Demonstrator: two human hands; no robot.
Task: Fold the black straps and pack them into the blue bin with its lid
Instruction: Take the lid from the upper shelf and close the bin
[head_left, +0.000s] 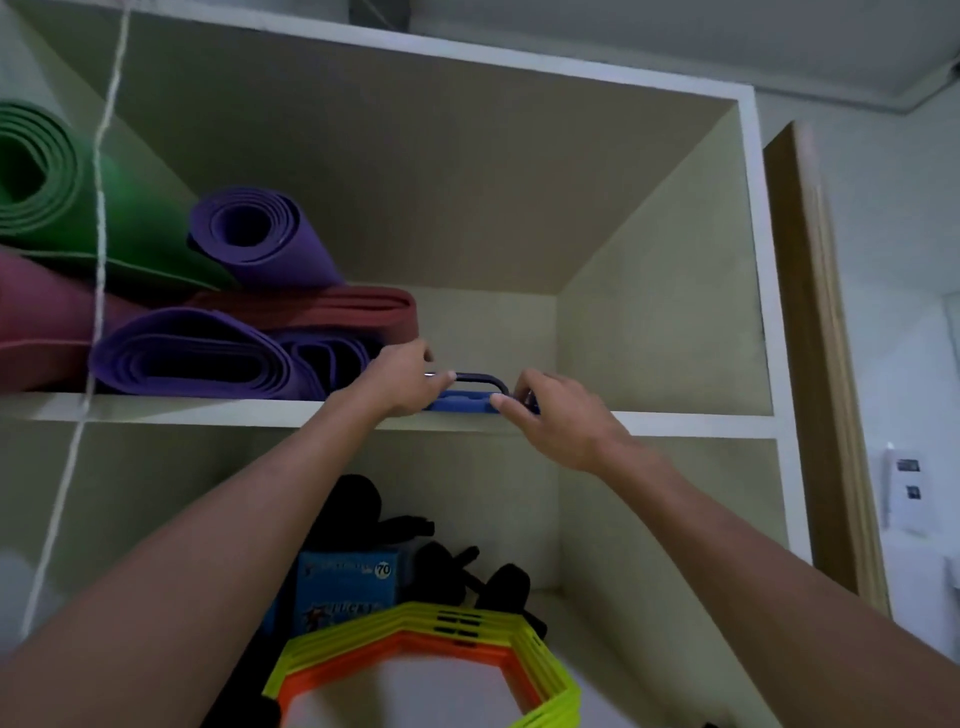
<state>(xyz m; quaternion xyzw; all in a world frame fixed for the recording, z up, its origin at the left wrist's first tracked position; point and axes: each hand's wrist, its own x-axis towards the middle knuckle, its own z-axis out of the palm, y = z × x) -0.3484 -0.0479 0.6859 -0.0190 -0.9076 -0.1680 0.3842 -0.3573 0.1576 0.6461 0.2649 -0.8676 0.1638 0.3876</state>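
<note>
A flat blue piece (462, 404), the bin or its lid, lies at the front edge of the upper shelf (208, 410), with a dark curved handle (480, 379) over it. My left hand (402, 382) grips its left end, fingers at the handle's metal end. My right hand (550, 415) pinches its right end. Only the top of the blue piece shows, so I cannot tell bin from lid. Black straps (405, 525) lie heaped in the lower shelf compartment, behind a blue box (348, 587).
Rolled mats fill the upper shelf's left: green (57, 176), purple (260, 234), red (337, 312). Yellow and orange hexagonal rings (431, 654) stand in the lower compartment. A white cord (98, 208) hangs at left. The upper shelf's right half has free room.
</note>
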